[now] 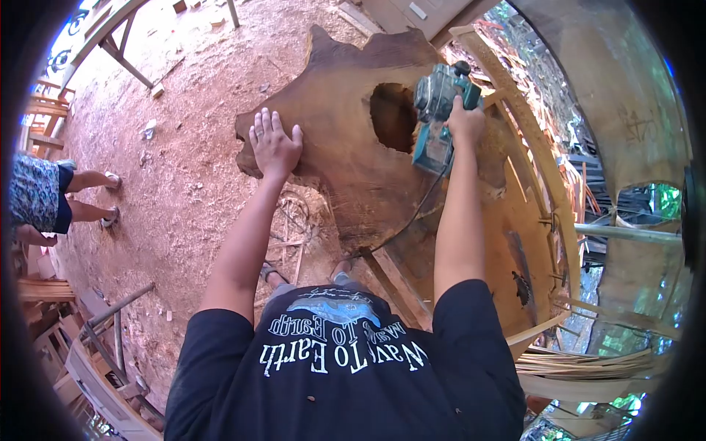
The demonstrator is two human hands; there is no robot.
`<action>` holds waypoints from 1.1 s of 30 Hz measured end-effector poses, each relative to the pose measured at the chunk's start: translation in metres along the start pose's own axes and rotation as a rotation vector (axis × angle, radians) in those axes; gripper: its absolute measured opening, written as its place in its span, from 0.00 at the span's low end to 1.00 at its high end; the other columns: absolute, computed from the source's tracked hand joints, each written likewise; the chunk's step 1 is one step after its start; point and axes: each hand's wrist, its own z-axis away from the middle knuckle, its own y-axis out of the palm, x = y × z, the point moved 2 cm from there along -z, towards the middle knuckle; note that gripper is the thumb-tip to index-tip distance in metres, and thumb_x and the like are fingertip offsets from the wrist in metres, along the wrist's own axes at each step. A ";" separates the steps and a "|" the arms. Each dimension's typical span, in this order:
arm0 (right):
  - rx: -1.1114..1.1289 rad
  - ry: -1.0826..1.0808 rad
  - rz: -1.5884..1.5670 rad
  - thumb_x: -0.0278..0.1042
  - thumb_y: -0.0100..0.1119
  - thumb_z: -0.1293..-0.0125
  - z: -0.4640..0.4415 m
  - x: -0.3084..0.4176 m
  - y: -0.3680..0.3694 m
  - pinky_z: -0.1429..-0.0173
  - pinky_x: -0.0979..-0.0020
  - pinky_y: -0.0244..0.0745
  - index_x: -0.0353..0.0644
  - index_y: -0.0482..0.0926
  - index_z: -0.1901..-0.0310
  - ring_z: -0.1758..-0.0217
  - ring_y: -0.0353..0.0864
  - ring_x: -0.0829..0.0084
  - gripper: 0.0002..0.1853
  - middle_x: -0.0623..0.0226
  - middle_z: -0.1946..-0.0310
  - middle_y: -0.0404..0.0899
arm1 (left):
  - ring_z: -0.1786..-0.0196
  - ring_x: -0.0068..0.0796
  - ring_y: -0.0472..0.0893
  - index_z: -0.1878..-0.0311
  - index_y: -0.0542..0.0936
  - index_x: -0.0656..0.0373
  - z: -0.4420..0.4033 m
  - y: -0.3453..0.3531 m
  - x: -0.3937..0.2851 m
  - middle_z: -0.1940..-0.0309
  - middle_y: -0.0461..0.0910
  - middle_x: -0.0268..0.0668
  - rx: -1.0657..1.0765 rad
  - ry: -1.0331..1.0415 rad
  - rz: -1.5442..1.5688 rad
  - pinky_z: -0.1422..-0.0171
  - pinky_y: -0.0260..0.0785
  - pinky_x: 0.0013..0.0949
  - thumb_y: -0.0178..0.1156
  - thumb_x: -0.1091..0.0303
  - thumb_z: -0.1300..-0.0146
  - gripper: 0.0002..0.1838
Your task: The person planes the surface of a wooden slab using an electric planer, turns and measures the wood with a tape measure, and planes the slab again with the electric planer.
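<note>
A large brown wooden slab (331, 95) with a wavy natural edge lies in front of me, with a dark hole (393, 117) through it right of its middle. My left hand (276, 147) rests flat near the slab's left edge, fingers stretched and a ring on one of them. My right hand (465, 121) is wrapped round the handle of a teal and grey belt sander (434, 95). The sander sits on the slab beside the hole's right rim, and its underside is hidden. From it a black cord (419, 209) runs back across the slab towards my feet.
To the right stands a curved wooden frame (548, 154) with a brown panel (493, 242). Wood shavings cover the ground (184, 169). Another person (44, 195) stands at the far left. Wooden trestles (110, 44) and stacked timber (95, 367) line the left side.
</note>
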 end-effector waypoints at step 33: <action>0.008 -0.152 -0.140 0.34 0.66 0.33 0.166 -0.031 -0.046 0.81 0.66 0.73 0.29 0.77 0.59 0.86 0.79 0.69 0.14 0.62 0.80 0.79 | 0.17 0.41 0.53 0.25 0.66 0.62 -0.003 0.000 0.000 0.20 0.58 0.46 0.078 -0.014 -0.033 0.15 0.40 0.47 0.50 0.42 0.30 0.39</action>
